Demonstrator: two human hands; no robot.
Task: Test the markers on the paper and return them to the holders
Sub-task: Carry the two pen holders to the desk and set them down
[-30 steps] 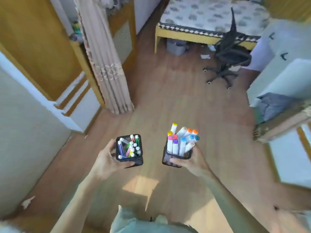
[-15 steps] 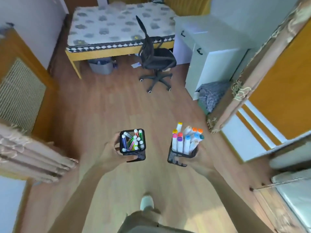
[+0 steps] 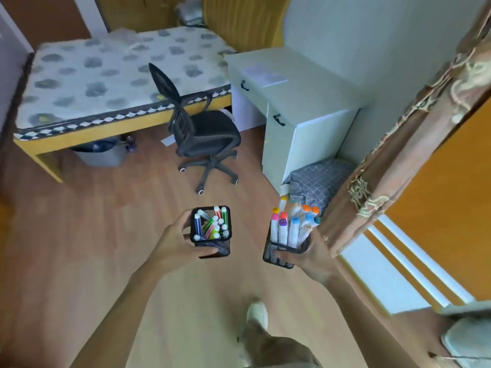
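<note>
Head view: left hand (image 3: pixel 176 244) is wrapped around a black mesh holder (image 3: pixel 212 245), thumb across its front wall, thin markers (image 3: pixel 211 225) standing inside. Right hand (image 3: pixel 314 257) clasps a second mesh holder (image 3: pixel 279 254) from the right side, tilted leftward, thick white markers (image 3: pixel 291 225) rising above the fingers. Both holders are carried apart above the wooden floor (image 3: pixel 106 235).

Both holders black mesh: left holder (image 3: pixel 211 244), right holder (image 3: pixel 279 254). Thin markers (image 3: pixel 211 225) blue, green, red, pink with white caps. Fat markers (image 3: pixel 288 229) white-bodied, caps yellow, orange, pink, purple, blue, teal. Chair (image 3: pixel 204 134) black. Worktop (image 3: pixel 289 83) pale green. Bed (image 3: pixel 106 73) white with grey blotches, checkered edge. Floor (image 3: pixel 79 235) brown wood.
</note>
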